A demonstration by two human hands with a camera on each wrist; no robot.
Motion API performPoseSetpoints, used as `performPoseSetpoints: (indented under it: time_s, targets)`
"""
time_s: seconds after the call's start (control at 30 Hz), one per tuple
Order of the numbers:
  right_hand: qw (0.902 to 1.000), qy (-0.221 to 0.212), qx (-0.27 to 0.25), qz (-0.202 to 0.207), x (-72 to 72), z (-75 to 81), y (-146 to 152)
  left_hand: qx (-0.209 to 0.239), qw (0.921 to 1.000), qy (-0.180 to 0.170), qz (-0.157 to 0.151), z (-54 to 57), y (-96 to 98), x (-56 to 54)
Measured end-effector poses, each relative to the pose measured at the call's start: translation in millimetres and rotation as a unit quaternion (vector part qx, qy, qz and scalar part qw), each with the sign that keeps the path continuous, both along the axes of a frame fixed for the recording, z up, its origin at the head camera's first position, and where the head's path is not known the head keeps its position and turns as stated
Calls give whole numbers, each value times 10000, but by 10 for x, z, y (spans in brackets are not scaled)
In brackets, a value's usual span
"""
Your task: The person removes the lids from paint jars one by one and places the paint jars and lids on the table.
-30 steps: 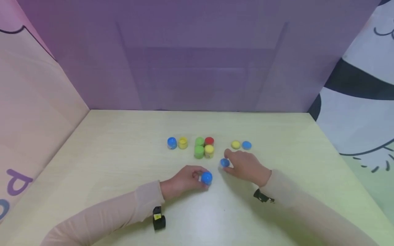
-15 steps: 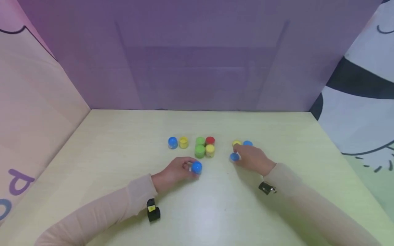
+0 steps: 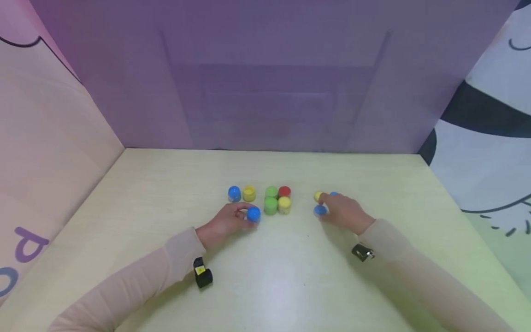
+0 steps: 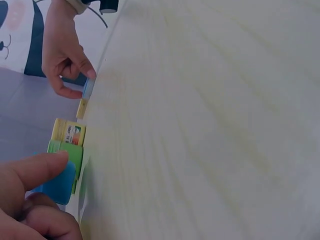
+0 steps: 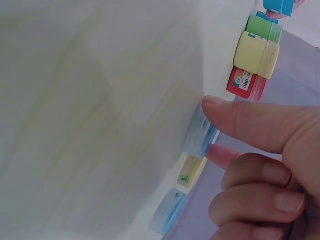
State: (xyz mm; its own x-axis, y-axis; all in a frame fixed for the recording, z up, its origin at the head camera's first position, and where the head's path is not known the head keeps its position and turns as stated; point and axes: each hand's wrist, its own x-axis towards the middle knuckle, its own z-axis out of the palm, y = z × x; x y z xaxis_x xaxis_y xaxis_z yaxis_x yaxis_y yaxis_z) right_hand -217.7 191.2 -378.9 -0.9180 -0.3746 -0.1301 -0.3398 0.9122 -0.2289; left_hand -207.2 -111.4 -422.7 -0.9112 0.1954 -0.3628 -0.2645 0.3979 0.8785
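Note:
My left hand [image 3: 226, 223] grips a small blue jar [image 3: 253, 214] between thumb and fingers, just above the table in front of the group of jars. In the left wrist view the thumb lies over the blue jar [image 4: 60, 186]. My right hand [image 3: 345, 213] pinches a round blue lid [image 3: 320, 210] by its edges, low at the table. In the right wrist view the thumb is at one edge of this lid [image 5: 200, 132] and a fingertip at the other. A yellow lid [image 3: 318, 196] and another blue lid [image 3: 333, 193] lie just behind, partly hidden by the right hand.
Two green jars [image 3: 271, 206], a red jar [image 3: 284, 191] and a yellow jar [image 3: 284, 205] stand packed together mid-table. To their left are another blue jar [image 3: 234, 193] and a lidless-looking yellow jar [image 3: 249, 193]. A purple panel [image 3: 269, 92] rises along the table's back edge.
The left hand has carried the blue jar left and back toward the other jars. The right hand has taken the blue lid right and back, beside the other lids.

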Motion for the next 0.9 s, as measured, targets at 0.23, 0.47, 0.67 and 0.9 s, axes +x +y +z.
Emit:
performPoseSetpoints:
  time_s: [0.23, 0.47, 0.67, 0.9]
  targets:
    - [10000, 6, -6, -6, -21, -11, 3, -23, 9999, 35, 101, -26, -49, -107]
    - [9998, -165, -72, -30, -59, -21, -36, 165, 9998, -19, 54, -30, -81, -141]
    - [9990, 5, -214, 403, -53, -46, -168, 405, 9991, -82, -21, -44, -101, -166]
    - [9945, 392, -670, 702, -71, -51, -379, 280, 9994, -182, -24, -42, -94, -205]
